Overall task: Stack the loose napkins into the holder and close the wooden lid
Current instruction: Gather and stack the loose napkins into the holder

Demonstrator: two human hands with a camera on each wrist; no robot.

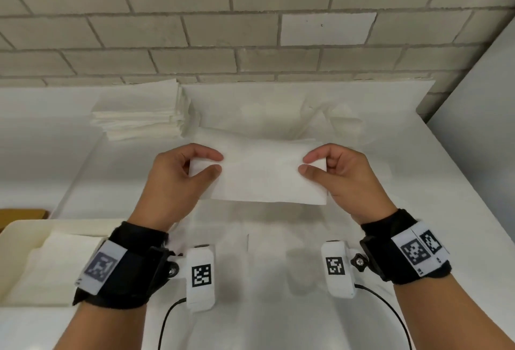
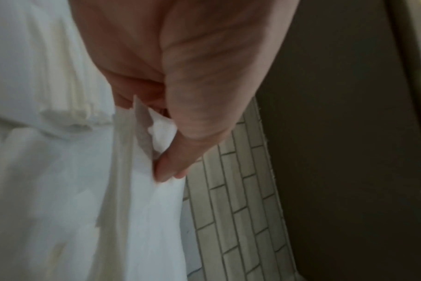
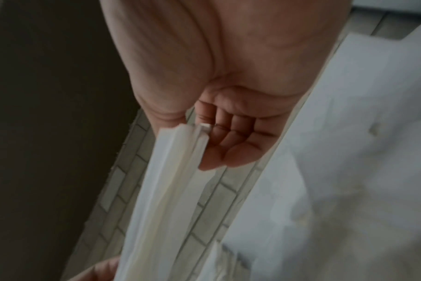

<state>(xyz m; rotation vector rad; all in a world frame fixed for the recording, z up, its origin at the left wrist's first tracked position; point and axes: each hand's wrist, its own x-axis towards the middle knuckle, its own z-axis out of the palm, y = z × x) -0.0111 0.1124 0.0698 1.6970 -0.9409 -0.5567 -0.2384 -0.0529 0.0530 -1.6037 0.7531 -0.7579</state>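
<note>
A white table (image 1: 362, 238) stands against the brick wall. On it lie a stack of napkins (image 1: 139, 111) at the back left and a cream tray (image 1: 16, 234) at the near left.

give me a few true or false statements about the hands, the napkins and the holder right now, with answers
1. Both hands hold one napkin between them. True: the left hand pinches its left end and the right hand its right end.
2. The napkin lies flat on the table. False: it is held up above the table.
3. A napkin stack sits at the far left by the brick wall. True.
4. The holder is at the right edge of the table. False: it is at the near left.
5. The holder is empty. False: white napkins already lie in it.
</note>
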